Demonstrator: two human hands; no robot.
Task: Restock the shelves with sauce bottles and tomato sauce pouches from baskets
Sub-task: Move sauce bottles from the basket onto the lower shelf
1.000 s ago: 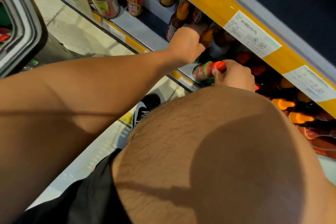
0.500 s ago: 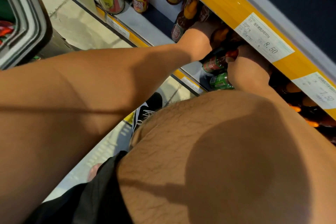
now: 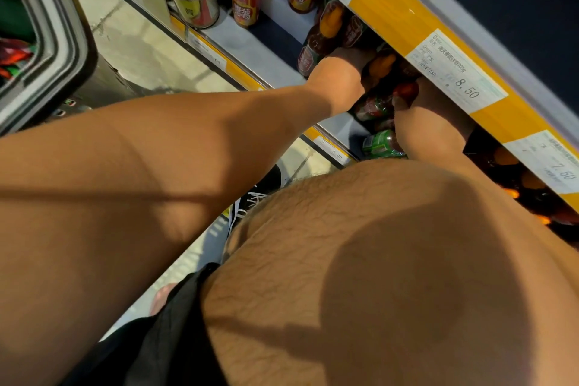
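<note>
Sauce bottle (image 3: pixel 380 105) lying sideways, red cap rightward, right hand (image 3: pixel 429 122) gripping

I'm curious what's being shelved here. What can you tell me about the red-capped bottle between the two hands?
The red-capped sauce bottle looks like clear plastic with dark red sauce, a red and green label and a rounded red cap. It lies tilted, cap towards the right hand, which covers its top end; whether the fingers grip it is hidden. It sits under the yellow shelf edge, beside the left hand.
</note>
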